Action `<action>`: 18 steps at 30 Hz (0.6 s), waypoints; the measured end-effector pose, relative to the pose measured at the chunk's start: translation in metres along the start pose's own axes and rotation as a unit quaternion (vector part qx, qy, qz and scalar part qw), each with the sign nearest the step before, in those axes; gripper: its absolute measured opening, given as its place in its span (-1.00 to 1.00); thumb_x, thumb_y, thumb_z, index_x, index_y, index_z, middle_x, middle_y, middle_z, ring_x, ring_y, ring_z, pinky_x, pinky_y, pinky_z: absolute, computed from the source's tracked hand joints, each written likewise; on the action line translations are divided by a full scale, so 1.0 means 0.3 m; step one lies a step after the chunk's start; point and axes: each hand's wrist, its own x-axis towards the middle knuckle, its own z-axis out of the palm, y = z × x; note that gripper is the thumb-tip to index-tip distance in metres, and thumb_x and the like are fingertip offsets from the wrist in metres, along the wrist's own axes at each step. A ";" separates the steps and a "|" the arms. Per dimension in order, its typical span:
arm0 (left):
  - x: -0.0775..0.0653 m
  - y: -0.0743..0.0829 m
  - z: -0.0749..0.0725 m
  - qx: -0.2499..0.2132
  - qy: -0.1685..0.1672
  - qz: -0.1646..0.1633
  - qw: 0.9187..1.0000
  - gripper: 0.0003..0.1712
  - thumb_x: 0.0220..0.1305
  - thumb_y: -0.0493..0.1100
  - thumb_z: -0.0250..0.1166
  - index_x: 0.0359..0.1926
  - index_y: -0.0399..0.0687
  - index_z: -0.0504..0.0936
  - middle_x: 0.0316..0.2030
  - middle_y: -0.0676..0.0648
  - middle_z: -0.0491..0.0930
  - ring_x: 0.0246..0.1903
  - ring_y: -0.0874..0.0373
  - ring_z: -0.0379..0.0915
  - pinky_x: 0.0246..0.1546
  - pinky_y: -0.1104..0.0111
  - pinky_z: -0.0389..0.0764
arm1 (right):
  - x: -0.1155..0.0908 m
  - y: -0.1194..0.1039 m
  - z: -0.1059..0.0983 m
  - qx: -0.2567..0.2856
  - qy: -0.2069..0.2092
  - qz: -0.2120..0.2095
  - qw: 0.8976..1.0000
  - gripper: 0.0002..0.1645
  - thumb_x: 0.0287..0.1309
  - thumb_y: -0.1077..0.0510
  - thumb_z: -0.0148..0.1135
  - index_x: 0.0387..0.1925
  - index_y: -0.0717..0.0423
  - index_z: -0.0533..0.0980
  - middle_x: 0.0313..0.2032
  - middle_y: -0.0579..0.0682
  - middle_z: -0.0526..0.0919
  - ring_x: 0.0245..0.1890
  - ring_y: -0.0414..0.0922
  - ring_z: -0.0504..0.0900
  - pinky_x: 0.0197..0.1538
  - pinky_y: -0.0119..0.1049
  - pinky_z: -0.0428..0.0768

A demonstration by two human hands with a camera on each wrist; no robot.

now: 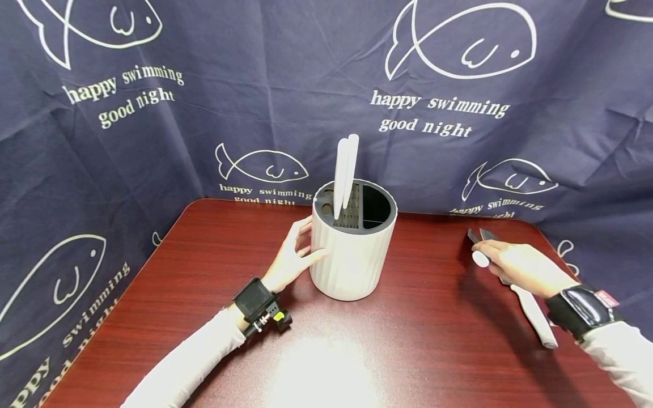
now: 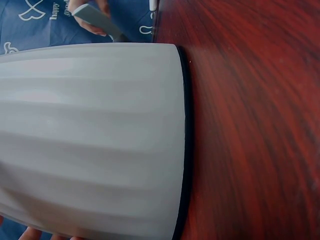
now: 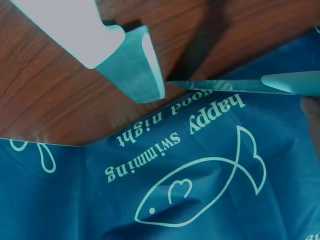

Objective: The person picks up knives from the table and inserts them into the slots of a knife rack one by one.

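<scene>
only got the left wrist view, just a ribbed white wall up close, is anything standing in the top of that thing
Observer: Yes, two white handles stand up from the left side of the white holder.
Operator: and on the right
Observer: A dark, open compartment, nothing poking out of it.
Operator: that thing held in the background, how does it end
Observer: The knife in the right hand tapers to a point.

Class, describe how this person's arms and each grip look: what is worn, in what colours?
Both sleeves are long and white. On the left, a black strap carries a dark gadget with a yellow spot. On the right, a glossy black band bears a red label. The left grip and right grip are bare.
</scene>
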 end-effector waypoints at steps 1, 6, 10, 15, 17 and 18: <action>-0.001 0.000 0.000 0.001 0.000 0.000 1.000 -0.15 0.16 -0.41 0.34 0.40 -0.08 0.16 0.34 -0.20 0.25 0.34 -0.08 0.17 0.23 -0.07 0.37 | 0.003 0.001 -0.004 0.001 0.002 -0.001 1.000 -0.38 -0.50 0.43 0.48 -0.20 0.13 0.53 -0.23 0.00 0.64 -0.38 -0.16 0.59 -0.38 -0.21 0.58; -0.005 0.003 0.000 0.002 0.002 -0.003 1.000 -0.15 0.15 -0.41 0.35 0.40 -0.06 0.16 0.34 -0.19 0.24 0.34 -0.08 0.17 0.23 -0.08 0.36 | 0.013 0.008 -0.016 -0.006 0.022 -0.009 1.000 -0.43 -0.51 0.41 0.46 -0.26 0.12 0.52 -0.31 -0.07 0.61 -0.42 -0.18 0.57 -0.39 -0.22 0.56; -0.008 0.007 0.002 0.001 0.004 -0.007 1.000 -0.14 0.15 -0.41 0.36 0.41 -0.04 0.16 0.34 -0.18 0.24 0.34 -0.07 0.16 0.23 -0.07 0.36 | 0.019 0.014 -0.025 -0.002 0.043 -0.007 0.999 -0.43 -0.51 0.40 0.48 -0.23 0.21 0.54 -0.33 0.02 0.64 -0.39 -0.06 0.64 -0.35 -0.13 0.58; -0.009 0.011 0.002 0.002 0.004 -0.012 1.000 -0.14 0.15 -0.39 0.36 0.41 -0.03 0.16 0.35 -0.19 0.23 0.35 -0.08 0.16 0.24 -0.08 0.35 | 0.020 0.024 -0.037 0.000 0.054 0.008 0.999 -0.43 -0.52 0.40 0.49 -0.25 0.23 0.54 -0.37 0.05 0.65 -0.41 -0.01 0.65 -0.36 -0.07 0.59; -0.009 0.010 0.000 0.004 0.004 -0.017 1.000 -0.15 0.16 -0.38 0.36 0.41 -0.02 0.16 0.35 -0.18 0.23 0.35 -0.08 0.15 0.25 -0.08 0.34 | 0.019 0.027 -0.040 0.000 0.053 0.016 0.998 -0.44 -0.51 0.40 0.49 -0.26 0.21 0.54 -0.39 0.02 0.65 -0.43 -0.03 0.63 -0.38 -0.07 0.58; -0.010 0.010 0.000 0.007 0.004 -0.020 1.000 -0.15 0.17 -0.37 0.36 0.41 -0.01 0.16 0.35 -0.17 0.22 0.35 -0.08 0.15 0.25 -0.08 0.33 | 0.018 0.029 -0.040 0.000 0.052 0.017 0.998 -0.45 -0.51 0.40 0.49 -0.27 0.20 0.54 -0.40 0.00 0.64 -0.43 -0.03 0.63 -0.38 -0.07 0.58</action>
